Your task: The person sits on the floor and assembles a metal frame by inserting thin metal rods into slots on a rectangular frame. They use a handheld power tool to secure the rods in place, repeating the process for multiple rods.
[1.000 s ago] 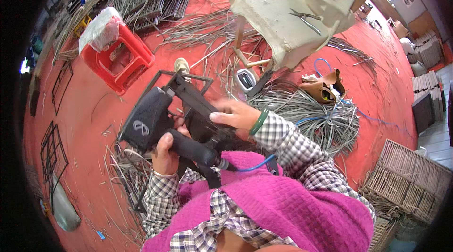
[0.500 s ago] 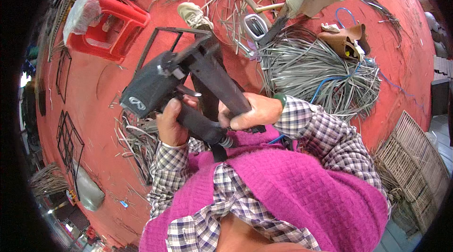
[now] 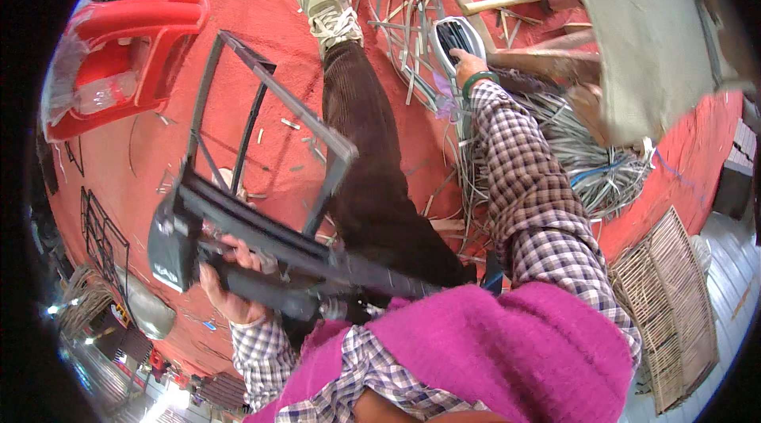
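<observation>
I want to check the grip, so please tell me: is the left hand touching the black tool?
Touching. The head view shows the left hand gripping the black tool's handle, with the fingers curled around it.

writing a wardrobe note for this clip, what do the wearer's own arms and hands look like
Both arms wear long sleeves in a dark-and-white check, reaching about to the wrists. The left hand and right hand are without gloves. A smooth green bangle circles the right wrist; none shows on the left.
</observation>
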{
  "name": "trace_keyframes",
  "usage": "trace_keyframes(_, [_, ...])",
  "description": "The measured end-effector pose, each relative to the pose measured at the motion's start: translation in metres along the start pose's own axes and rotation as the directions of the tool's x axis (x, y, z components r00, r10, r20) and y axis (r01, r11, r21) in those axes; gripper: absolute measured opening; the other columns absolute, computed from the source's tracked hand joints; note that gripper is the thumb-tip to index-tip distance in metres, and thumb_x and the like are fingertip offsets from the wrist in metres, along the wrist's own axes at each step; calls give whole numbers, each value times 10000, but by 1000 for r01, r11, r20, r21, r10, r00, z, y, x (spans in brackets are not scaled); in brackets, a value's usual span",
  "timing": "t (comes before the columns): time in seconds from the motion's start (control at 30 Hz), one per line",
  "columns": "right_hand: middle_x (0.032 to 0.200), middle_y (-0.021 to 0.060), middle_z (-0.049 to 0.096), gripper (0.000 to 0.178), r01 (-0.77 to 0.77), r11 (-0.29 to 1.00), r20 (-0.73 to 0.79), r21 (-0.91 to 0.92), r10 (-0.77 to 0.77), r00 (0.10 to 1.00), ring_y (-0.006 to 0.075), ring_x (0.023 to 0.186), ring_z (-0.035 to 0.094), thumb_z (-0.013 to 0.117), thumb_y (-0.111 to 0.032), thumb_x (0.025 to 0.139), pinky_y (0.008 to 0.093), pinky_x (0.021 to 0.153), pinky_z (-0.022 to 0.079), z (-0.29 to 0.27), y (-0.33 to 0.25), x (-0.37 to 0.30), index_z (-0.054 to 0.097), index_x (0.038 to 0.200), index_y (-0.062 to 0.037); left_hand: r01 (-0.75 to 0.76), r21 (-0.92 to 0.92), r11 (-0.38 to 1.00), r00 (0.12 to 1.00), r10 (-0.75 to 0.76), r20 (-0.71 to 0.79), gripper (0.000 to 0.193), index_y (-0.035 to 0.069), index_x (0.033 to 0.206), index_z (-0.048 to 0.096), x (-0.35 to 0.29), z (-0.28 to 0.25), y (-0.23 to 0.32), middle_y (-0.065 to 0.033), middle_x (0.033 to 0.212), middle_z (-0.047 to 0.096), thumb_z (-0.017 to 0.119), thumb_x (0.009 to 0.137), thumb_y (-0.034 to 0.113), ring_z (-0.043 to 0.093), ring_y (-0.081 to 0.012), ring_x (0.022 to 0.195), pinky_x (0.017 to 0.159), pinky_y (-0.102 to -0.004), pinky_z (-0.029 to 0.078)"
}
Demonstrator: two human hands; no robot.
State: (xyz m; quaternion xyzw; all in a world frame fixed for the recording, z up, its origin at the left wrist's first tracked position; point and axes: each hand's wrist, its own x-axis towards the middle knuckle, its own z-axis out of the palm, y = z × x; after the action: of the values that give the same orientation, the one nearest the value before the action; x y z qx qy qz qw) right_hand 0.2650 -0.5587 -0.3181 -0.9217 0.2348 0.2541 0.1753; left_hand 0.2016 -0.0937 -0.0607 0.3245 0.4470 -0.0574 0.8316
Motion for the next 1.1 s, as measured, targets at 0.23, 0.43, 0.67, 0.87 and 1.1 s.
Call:
trace_keyframes(0.23, [1100, 174, 502, 359, 2, 977, -56, -212, -14, 998, 350, 964, 553, 416, -94, 836, 454, 812, 443, 17, -3, 54, 480, 1164, -226, -25, 166, 986, 989, 1, 145, 436, 35, 1091, 502, 7, 1, -8, -95, 943, 585, 585, 808, 355, 565, -209, 815, 748, -354, 465])
trace_keyframes(0.43, [850, 137, 610, 139, 23, 987, -174, -161, -51, 983, 348, 791, 605, 443, -185, 842, 478, 667, 455, 10, 16, 33, 492, 971, -193, 5, 249, 968, 997, -26, 79, 411, 28, 895, 583, 10, 14, -18, -52, 740, 532, 551, 821, 430, 470, -164, 708, 606, -269, 371])
trace_keyframes(0.67, [774, 59, 650, 133, 201, 596, -386, 778, 200, 900, 143, 723, 615, 619, -48, 772, 274, 653, 473, -52, -15, -11, 610, 905, -44, -56, 123, 991, 985, 35, 167, 504, -24, 1170, 432, -2, 21, -14, -184, 1002, 558, 586, 826, 311, 558, -251, 790, 713, -353, 489])
trace_keyframes(0.87, [869, 55, 643, 178, 383, 553, -342, 739, -182, 922, 76, 666, 551, 542, -164, 853, 191, 547, 419, -182, -90, -130, 588, 935, -13, 135, 5, 991, 891, -124, 436, 474, 40, 1086, 498, -16, 16, -5, -27, 830, 522, 571, 811, 418, 492, -163, 761, 679, -326, 415])
trace_keyframes(1.1, [801, 138, 643, 149, 566, 244, -357, 787, -568, 741, 112, 639, 596, 548, -108, 855, 205, 568, 478, -253, -248, -295, 547, 941, 13, 160, -207, 965, 791, 0, 612, 400, -25, 998, 493, -41, -7, 19, -95, 879, 536, 621, 789, 290, 546, -230, 811, 759, -371, 456])
